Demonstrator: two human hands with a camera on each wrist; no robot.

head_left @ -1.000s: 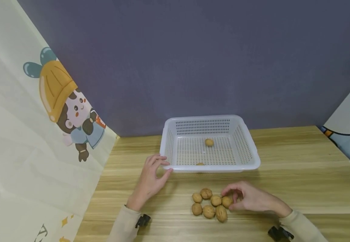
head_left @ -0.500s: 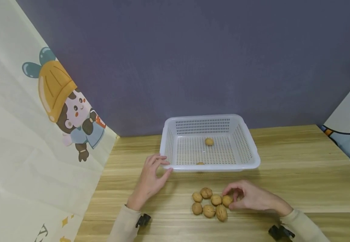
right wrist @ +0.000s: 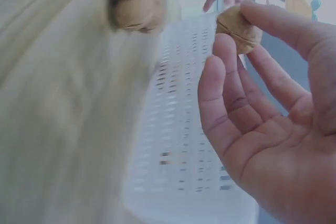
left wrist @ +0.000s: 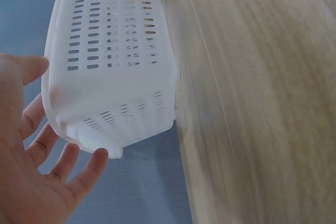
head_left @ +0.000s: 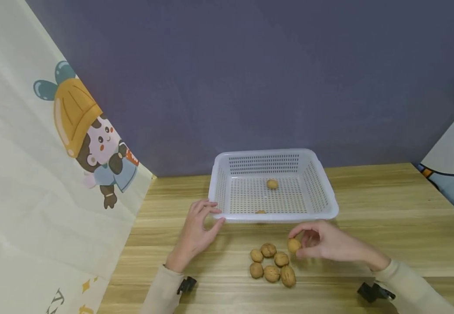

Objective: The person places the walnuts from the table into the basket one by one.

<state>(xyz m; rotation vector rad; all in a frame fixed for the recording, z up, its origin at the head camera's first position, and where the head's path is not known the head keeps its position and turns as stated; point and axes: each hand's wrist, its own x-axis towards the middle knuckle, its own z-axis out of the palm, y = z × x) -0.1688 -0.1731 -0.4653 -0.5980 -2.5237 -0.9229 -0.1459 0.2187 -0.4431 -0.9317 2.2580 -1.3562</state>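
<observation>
One walnut [head_left: 294, 245]: pinched, your right hand [head_left: 332, 243]
Two walnuts [head_left: 272, 184]: in basket [head_left: 281, 217] beside spread left hand [head_left: 194, 235]
Six walnuts [head_left: 281, 259]: remaining, between hands

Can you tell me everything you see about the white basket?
The white basket looks like plastic. It's a rounded rectangle, open on top, with a smooth rim and rows of little holes through its sides and bottom. It sits upright on the wooden table, near the dark wall. One walnut lies inside on the bottom; another walnut peeks over the near rim. The left hand touches its near left corner.
</observation>
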